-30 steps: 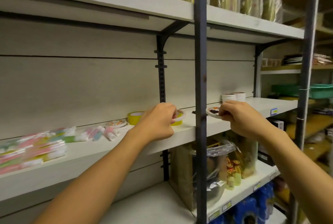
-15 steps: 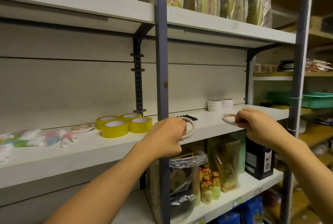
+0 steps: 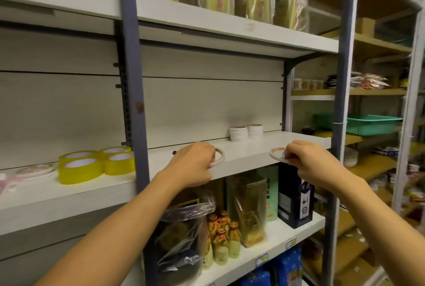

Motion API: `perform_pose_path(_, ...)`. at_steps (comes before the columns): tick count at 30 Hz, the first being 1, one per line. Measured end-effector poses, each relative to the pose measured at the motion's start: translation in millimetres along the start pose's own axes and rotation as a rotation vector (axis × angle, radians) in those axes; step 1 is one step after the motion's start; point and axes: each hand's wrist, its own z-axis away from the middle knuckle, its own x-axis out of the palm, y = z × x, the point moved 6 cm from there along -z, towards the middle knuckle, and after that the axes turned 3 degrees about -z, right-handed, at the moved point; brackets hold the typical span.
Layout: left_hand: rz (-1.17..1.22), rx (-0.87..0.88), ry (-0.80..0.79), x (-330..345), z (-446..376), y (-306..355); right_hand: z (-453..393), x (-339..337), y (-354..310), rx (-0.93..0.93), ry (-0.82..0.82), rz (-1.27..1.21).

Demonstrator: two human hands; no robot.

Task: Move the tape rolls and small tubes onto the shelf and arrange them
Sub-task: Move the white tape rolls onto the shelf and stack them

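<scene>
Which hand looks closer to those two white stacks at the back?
Probably the right hand: its thin tape roll sits nearer the white stacks; the left hand is farther left.

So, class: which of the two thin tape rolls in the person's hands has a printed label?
The thin tape roll in the right hand; the left hand holds a plain ring.

Two bare forearms rise from the frame's lower edge — no sleeves, watch or rings visible on the left hand (image 3: 192,166) or right hand (image 3: 309,163).
</scene>
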Motion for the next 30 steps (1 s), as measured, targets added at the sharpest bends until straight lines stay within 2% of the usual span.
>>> perform_pose_path(11,-0.047,-0.001,0.035,33.2,-102.0,21.4,-43.1,16.5,72.0,0.004,0.022,0.037)
perform_pose_path(30,-0.049,-0.050,0.030,113.3,-262.4,6.2,-191.7,81.1,185.7,-0.129,0.081,0.007)
